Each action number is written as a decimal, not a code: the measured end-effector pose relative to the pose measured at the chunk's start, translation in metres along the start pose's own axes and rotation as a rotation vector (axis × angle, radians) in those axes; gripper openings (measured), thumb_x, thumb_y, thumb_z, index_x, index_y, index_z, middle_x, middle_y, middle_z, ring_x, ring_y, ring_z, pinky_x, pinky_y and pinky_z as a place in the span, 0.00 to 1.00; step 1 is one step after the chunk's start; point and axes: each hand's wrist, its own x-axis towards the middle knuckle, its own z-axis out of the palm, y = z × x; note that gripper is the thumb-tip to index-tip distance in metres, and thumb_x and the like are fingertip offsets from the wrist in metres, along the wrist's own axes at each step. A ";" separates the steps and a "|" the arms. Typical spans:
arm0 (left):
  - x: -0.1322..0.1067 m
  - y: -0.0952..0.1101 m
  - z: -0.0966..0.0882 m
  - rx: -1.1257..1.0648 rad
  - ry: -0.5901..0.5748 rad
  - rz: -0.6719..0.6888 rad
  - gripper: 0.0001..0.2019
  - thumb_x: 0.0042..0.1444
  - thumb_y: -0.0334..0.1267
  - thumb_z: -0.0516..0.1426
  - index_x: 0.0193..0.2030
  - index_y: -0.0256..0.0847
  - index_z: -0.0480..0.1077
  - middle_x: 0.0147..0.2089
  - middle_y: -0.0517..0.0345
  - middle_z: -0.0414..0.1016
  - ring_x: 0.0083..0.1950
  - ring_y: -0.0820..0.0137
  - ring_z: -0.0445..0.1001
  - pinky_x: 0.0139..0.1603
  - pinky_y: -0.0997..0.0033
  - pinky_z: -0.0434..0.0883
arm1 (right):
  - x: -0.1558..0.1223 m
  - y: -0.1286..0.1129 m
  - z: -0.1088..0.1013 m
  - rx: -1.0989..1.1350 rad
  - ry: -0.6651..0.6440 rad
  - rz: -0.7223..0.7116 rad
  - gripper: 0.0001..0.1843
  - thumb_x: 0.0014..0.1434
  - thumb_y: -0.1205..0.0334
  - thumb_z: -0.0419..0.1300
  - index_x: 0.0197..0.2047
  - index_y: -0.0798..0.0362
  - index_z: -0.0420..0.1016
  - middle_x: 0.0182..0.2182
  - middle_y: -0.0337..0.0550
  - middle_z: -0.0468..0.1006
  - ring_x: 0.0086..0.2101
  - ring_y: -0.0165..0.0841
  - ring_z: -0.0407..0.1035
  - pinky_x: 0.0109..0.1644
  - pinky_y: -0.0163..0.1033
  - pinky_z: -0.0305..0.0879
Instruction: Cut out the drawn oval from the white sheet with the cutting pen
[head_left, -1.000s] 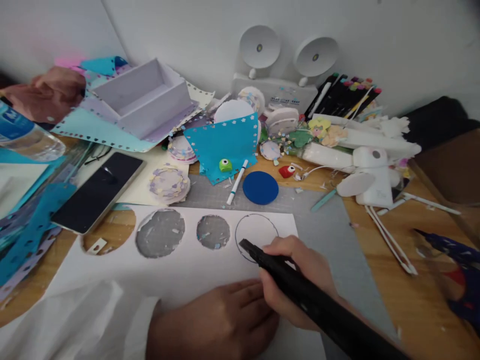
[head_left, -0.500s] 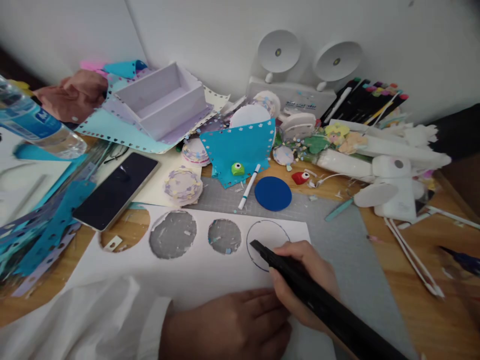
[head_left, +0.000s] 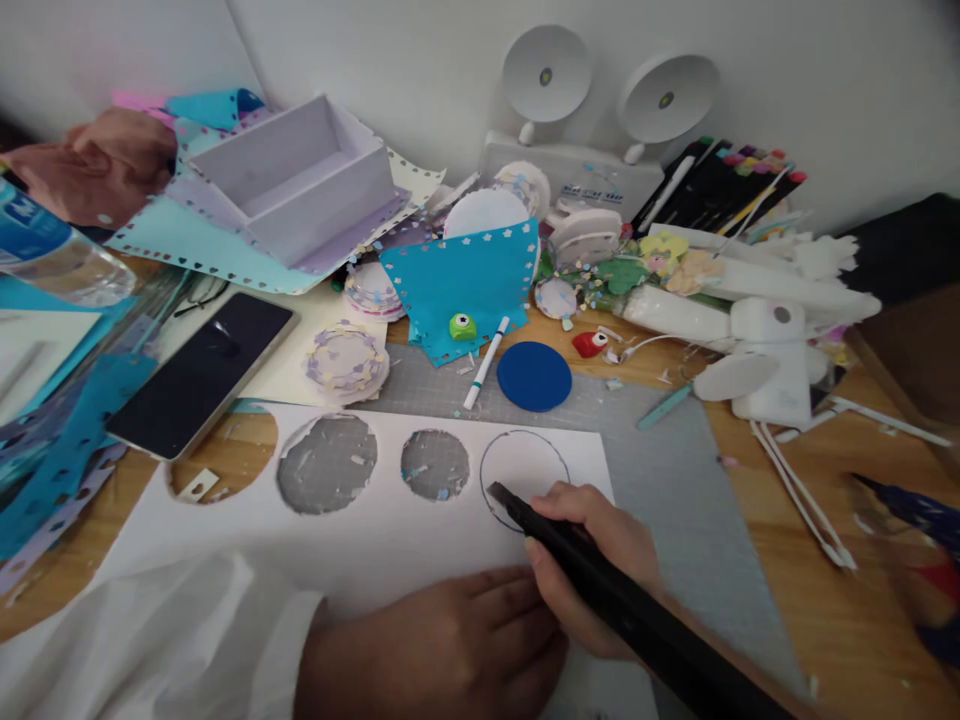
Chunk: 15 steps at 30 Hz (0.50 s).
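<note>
My right hand grips a black utility knife, its blade at the lower left of a circle drawn in dark ink on a white sheet. Palm down on that sheet lies my left hand, fingers stretched towards the right hand and nearly touching it. Two round holes in the sheet show the grey cutting mat under it; a third opening at its left corner shows wood. Just beyond the drawn circle is a flat blue disc, beside a white marker.
A phone and a water bottle are at the left. Behind stand a lilac box, a blue punched sheet and a two-headed lamp. A turquoise cutter and small white fan lie right.
The whole view has shifted, so things appear a little further left and higher. The knife stays at the drawn circle's left side; my left hand still rests on the sheet.
</note>
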 end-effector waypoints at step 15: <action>-0.003 0.001 0.003 -0.060 0.002 -0.007 0.09 0.65 0.30 0.50 0.39 0.33 0.72 0.39 0.54 0.75 0.42 0.66 0.72 0.56 0.65 0.66 | -0.002 -0.009 0.007 -0.097 -0.097 -0.104 0.05 0.55 0.66 0.54 0.37 0.50 0.69 0.26 0.43 0.72 0.27 0.35 0.68 0.29 0.40 0.67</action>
